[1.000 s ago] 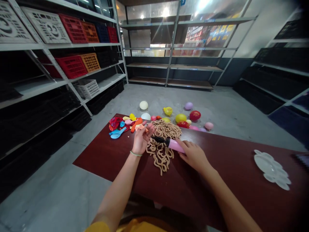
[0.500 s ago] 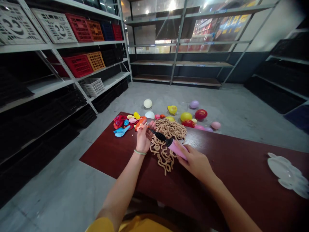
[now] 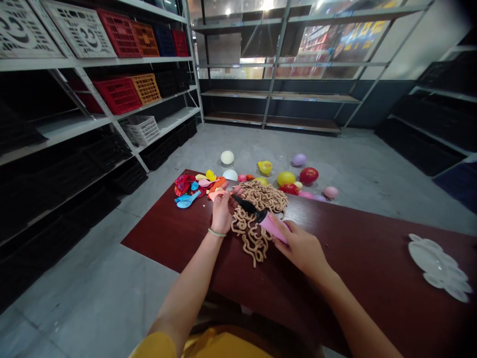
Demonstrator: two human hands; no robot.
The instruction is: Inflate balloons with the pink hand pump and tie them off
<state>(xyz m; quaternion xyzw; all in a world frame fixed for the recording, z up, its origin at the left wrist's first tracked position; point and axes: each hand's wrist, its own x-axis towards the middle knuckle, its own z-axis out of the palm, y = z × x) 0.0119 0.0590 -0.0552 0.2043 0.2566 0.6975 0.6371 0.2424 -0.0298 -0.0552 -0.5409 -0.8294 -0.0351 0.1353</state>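
My right hand (image 3: pixel 303 248) is wrapped round a pink balloon pump (image 3: pixel 274 227), whose black nozzle end points up and left. At the nozzle's tip, my left hand (image 3: pixel 222 211) pinches a limp peach-coloured balloon (image 3: pixel 217 193); whether its neck sits over the tip is too small to tell. Beneath the pump lies a heap of tan, rope-like curly strands (image 3: pixel 261 199), spreading toward me. Beyond my left hand are several flat balloons in red, orange, pink and yellow, with a light blue balloon (image 3: pixel 189 200) nearest.
A dark red table (image 3: pixel 357 268) carries all this, with a white scalloped plate (image 3: pixel 437 266) at its right. Inflated balloons, among them a red balloon (image 3: pixel 308 175), rest on the floor beyond. Metal shelving with crates (image 3: pixel 117 94) stands left; a shelf rack (image 3: pixel 305 124) stands behind.
The view has tilted and shifted slightly. My hands keep nearly the same pose, with the pump and the peach balloon still held together.
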